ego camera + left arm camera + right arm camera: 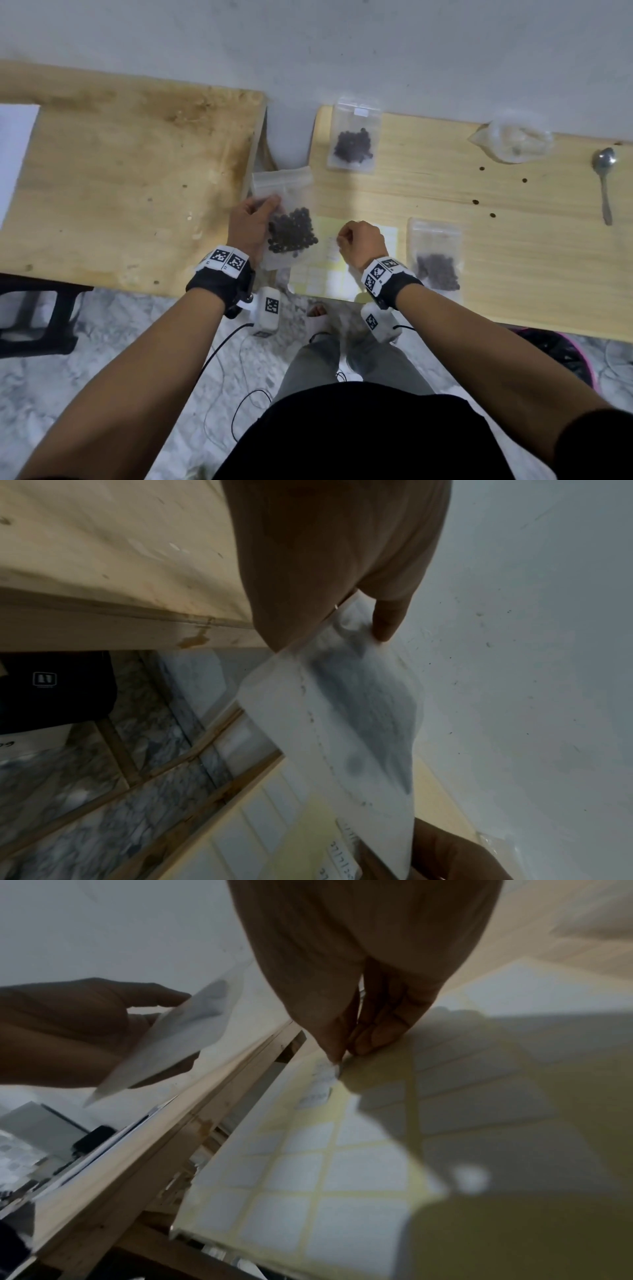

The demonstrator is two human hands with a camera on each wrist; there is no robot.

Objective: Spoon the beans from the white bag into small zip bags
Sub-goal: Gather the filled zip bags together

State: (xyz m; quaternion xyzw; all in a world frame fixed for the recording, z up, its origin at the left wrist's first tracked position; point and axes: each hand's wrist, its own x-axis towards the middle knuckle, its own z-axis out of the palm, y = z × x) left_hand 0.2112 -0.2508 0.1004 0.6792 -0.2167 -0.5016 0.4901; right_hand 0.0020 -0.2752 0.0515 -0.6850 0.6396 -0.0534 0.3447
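Both hands work close to the body. Left hand point(251, 222) holds a filled zip bag point(287, 226) by its edge, fingers point(385, 620) clamped on it, lifted above the gap between the two surfaces. Right hand point(359, 241) has its fingers point(342, 1045) together, pinching a written label point(322, 1080) on the sticker sheet point(329, 274). Two more bags point(354, 137) with beans lie on the light surface point(513, 274). White bag point(512, 140) looks almost empty and the spoon point(604, 181) lies unused beside it, so I judge the spooning is nearly done and the labelling is left.
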